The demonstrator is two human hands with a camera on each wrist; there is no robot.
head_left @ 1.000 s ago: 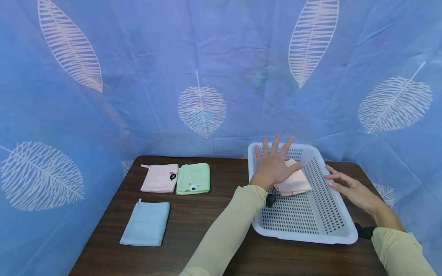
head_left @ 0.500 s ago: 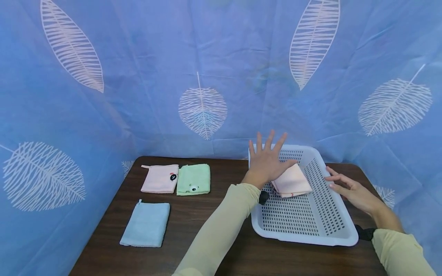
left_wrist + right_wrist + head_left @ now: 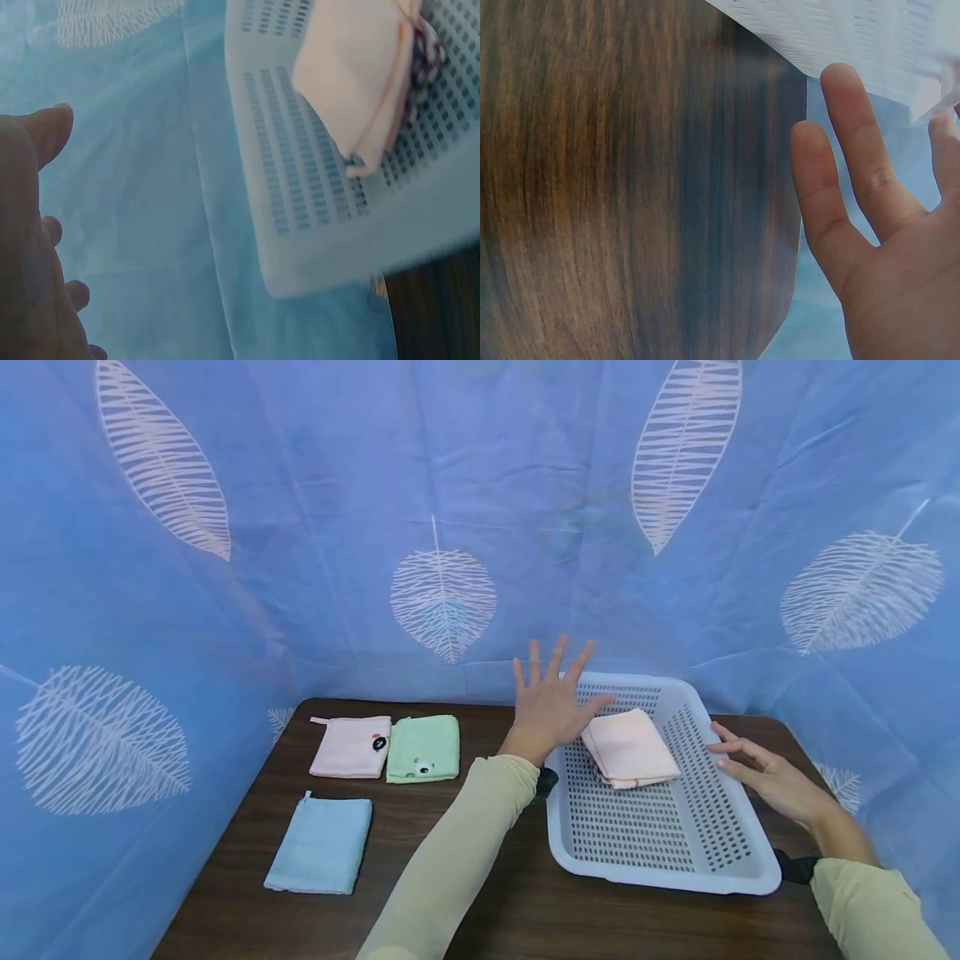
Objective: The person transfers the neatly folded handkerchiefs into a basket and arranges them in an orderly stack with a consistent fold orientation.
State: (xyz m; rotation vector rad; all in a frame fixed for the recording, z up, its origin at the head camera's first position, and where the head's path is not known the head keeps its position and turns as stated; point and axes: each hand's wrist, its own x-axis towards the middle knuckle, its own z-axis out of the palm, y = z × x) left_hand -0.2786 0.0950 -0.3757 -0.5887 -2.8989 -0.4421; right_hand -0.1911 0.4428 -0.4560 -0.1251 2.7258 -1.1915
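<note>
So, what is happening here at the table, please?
A person sits at a dark wooden table with a white perforated basket. A folded peach cloth lies inside it. The left hand is open with fingers spread, above the basket's left rim, holding nothing. The right hand is open beside the right rim. A pink cloth, a green cloth and a light blue cloth lie folded on the table's left side.

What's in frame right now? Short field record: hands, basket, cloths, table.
left hand: open, fingers spread, raised above the basket's left rim, holds nothing
right hand: open, fingertips at the basket's right rim
basket: white, perforated, on the table's right side
peach cloth: folded, inside the basket
other cloths: pink cloth, green cloth, blue cloth, flat on the table's left side
table: dark wood
</note>
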